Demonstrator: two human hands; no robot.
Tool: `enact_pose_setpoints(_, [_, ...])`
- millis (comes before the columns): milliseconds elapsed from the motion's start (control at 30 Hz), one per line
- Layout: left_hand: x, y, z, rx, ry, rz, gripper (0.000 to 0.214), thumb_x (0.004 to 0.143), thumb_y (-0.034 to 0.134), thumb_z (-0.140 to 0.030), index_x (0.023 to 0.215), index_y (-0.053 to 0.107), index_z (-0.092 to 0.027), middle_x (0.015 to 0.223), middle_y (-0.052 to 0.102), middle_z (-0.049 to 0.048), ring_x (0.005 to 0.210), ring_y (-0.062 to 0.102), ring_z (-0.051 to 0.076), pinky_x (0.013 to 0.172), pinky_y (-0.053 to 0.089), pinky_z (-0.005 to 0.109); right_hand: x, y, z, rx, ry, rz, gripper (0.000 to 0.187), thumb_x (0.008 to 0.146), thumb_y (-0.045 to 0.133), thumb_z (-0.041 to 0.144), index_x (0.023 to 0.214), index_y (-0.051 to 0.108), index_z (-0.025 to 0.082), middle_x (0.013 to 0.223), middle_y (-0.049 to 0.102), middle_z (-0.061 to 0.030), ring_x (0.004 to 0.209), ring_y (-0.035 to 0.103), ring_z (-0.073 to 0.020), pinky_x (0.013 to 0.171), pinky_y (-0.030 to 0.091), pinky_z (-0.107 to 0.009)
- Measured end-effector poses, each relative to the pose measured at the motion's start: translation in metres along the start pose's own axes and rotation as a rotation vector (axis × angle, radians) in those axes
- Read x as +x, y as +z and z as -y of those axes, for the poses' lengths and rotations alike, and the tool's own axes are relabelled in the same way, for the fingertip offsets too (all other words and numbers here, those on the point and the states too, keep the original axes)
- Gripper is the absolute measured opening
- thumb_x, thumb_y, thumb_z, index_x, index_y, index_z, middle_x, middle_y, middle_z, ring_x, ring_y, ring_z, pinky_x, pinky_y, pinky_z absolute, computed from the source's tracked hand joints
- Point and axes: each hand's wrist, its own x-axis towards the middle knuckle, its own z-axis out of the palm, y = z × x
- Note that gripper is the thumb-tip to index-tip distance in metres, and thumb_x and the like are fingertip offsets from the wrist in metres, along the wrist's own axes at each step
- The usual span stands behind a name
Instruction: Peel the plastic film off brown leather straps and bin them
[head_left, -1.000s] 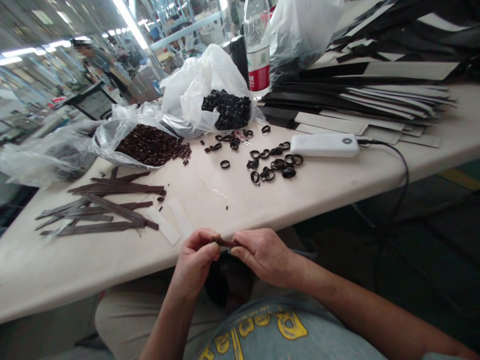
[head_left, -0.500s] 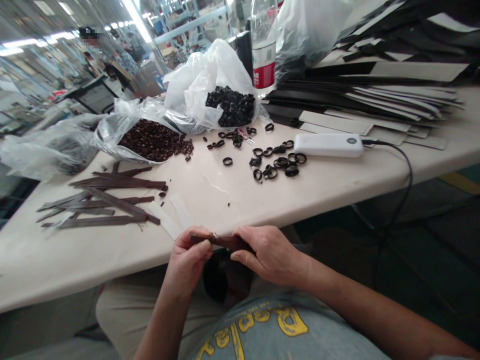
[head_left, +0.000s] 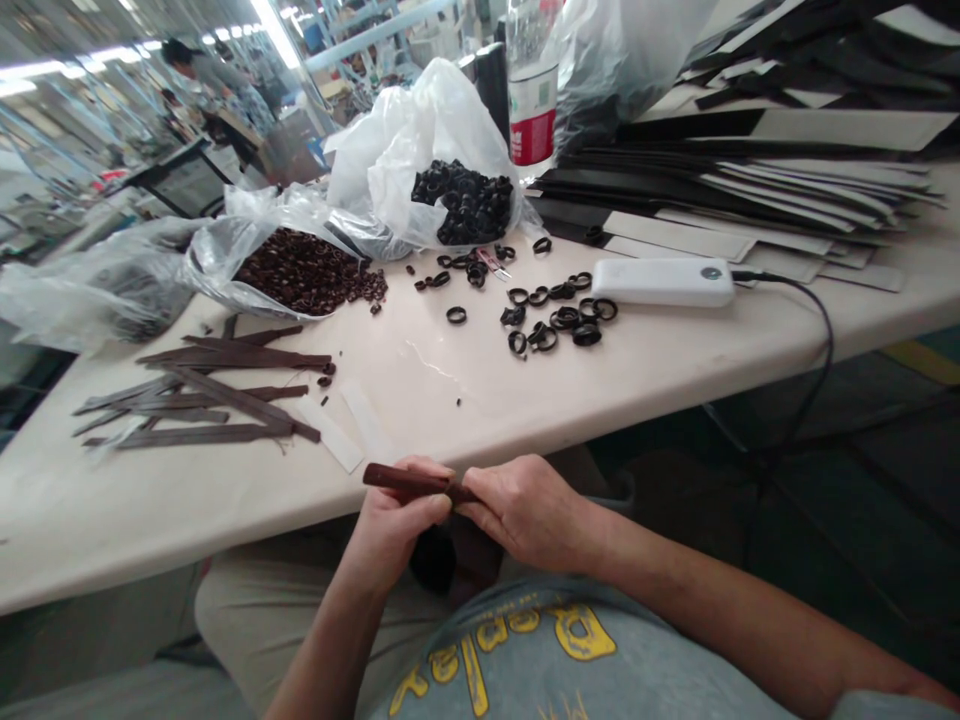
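Between my hands, just off the table's front edge, is a brown strap (head_left: 401, 481) that looks like leather. My left hand (head_left: 396, 515) is closed round it, the thumb pressing near its middle and one end sticking out to the left. My right hand (head_left: 529, 510) pinches the strap close to the left fingertips; what lies inside that fist is hidden. More brown straps (head_left: 225, 400) lie crossed in a loose pile at the left. Close to them are small dark brown loops (head_left: 325, 378) and two pale strips (head_left: 334, 435).
Plastic bags of brown loops (head_left: 296, 270) and black loops (head_left: 465, 205) stand at the back. Black rings (head_left: 566, 318) lie scattered beside a white power bank (head_left: 664, 282) with a cable. Small snips (head_left: 493, 264), a bottle (head_left: 532, 110) and stacked black-and-white strips (head_left: 795, 190) are farther back.
More of the strap now sticks out to the left of my left hand. My left fingers have slid rightward along it, closer to my right hand.
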Motion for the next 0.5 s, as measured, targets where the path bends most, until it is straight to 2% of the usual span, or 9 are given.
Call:
enact_pose_setpoints(133, [-0.0022,0.0002,0.0089,0.000,-0.003,0.027,0.021,0.062,0.086,-0.026,0.076,0.074,-0.016,0.073,0.064,0.0027,0.067,0.056,0.013,0.061,0.046,0.023,0.0052,0.0033,0.0040,0.025,-0.029,-0.034,0.018,0.099,0.054,0.027,0.086,0.058,0.016,0.072,0.070,-0.0036,0.061,0.064,-0.0175,0.054,0.032,-0.027])
enact_pose_setpoints(233, [-0.0022,-0.0017,0.0075,-0.028,0.017,-0.031,0.021,0.061,0.087,-0.026,0.074,0.074,-0.016,0.071,0.064,0.0027,0.065,0.056,0.014,0.059,0.047,0.023,0.0065,0.0009,0.0041,0.061,-0.018,-0.072,0.022,0.097,0.058,0.035,0.085,0.058,0.016,0.074,0.069,-0.0034,0.065,0.065,-0.0178,0.056,0.034,-0.027])
enact_pose_setpoints(367, [-0.0020,-0.0061,0.0036,-0.088,0.059,-0.132,0.024,0.058,0.088,-0.028,0.073,0.073,-0.017,0.064,0.059,-0.0010,0.053,0.048,0.008,0.050,0.041,0.019,0.0061,-0.0029,0.0025,0.047,0.028,-0.034,0.028,0.092,0.065,0.043,0.085,0.058,0.017,0.073,0.068,-0.0023,0.064,0.063,-0.0177,0.055,0.032,-0.026])
enact_pose_setpoints(500, [-0.0039,-0.0063,0.0037,-0.027,0.043,-0.063,0.023,0.059,0.088,-0.026,0.072,0.073,-0.016,0.068,0.062,0.0003,0.055,0.051,0.009,0.052,0.041,0.020,0.0073,0.0047,0.0030,0.019,0.044,-0.006,0.026,0.095,0.062,0.038,0.081,0.058,0.017,0.068,0.068,-0.0017,0.059,0.061,-0.0165,0.053,0.028,-0.027])
